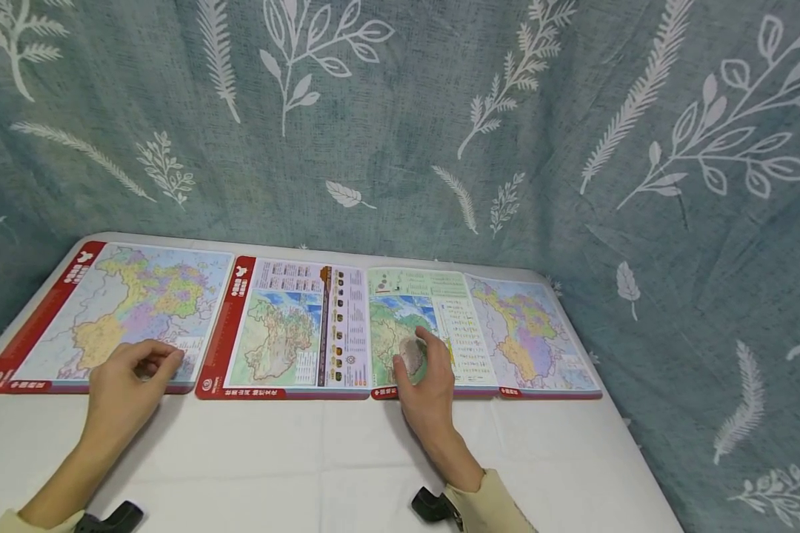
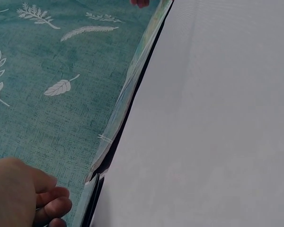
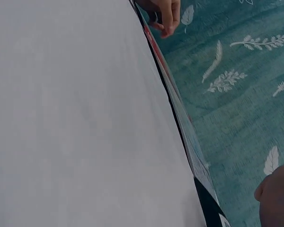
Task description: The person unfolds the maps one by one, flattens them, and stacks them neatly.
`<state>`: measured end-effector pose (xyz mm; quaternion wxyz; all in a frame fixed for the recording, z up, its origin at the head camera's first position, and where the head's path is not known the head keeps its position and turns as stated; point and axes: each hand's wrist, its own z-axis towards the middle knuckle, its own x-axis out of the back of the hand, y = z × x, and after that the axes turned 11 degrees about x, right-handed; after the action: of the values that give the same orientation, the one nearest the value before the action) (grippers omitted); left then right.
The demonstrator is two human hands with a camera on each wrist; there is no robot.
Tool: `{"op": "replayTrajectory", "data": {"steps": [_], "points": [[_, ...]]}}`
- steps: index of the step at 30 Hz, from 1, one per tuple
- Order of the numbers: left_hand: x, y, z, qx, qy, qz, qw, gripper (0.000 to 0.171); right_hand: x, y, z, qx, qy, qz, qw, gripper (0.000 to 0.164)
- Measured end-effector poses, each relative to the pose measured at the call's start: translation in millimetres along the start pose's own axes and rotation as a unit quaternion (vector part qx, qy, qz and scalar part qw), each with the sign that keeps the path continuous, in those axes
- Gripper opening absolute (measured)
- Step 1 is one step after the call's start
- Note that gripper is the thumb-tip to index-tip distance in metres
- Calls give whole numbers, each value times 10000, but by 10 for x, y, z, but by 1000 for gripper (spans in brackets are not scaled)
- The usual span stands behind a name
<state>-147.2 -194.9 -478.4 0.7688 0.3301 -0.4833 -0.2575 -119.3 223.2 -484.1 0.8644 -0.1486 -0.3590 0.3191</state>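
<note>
My left hand (image 1: pixel 130 377) hovers over the lower right part of the leftmost map sheet (image 1: pixel 140 296), its fingers loosely bent and thumb close to the forefinger. In the left wrist view that hand (image 2: pixel 26 194) shows curled fingers with nothing between them. My right hand (image 1: pixel 430 377) is over the third map sheet (image 1: pixel 467 355), thumb and fingers spread apart in a curve, with a rounded greyish patch visible between them. Only a rounded part of it (image 3: pixel 281 196) shows in the right wrist view. Between the hands lies a second map sheet (image 1: pixel 283 333) with a red left band.
A fourth map sheet (image 1: pixel 527 333) lies at the right end, against the third one. All the sheets lie in a row along the back of a white table (image 1: pixel 293 459). Behind and right of it hangs a teal cloth (image 1: pixel 400 148) with white leaf prints.
</note>
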Motion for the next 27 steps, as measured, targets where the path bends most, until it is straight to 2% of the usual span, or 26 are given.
{"op": "replayTrajectory", "data": {"steps": [8,11,16,22,27], "points": [[52,-2,-5,155,-43,119,9998,11,-315,-308,20,310,-180,211,9991,56],[62,-5,-1,77,4,102,9999,11,-412,-417,18,428,-227,283,9984,55],[98,-28,38,-83,174,62,9998,10,-543,-575,-4,528,-328,414,9972,55],[144,-89,87,10,190,234,9995,14,-673,-749,-30,516,-614,610,9949,54],[151,-141,127,-11,209,317,9993,14,-768,-850,-51,830,-639,560,9929,52]]}}
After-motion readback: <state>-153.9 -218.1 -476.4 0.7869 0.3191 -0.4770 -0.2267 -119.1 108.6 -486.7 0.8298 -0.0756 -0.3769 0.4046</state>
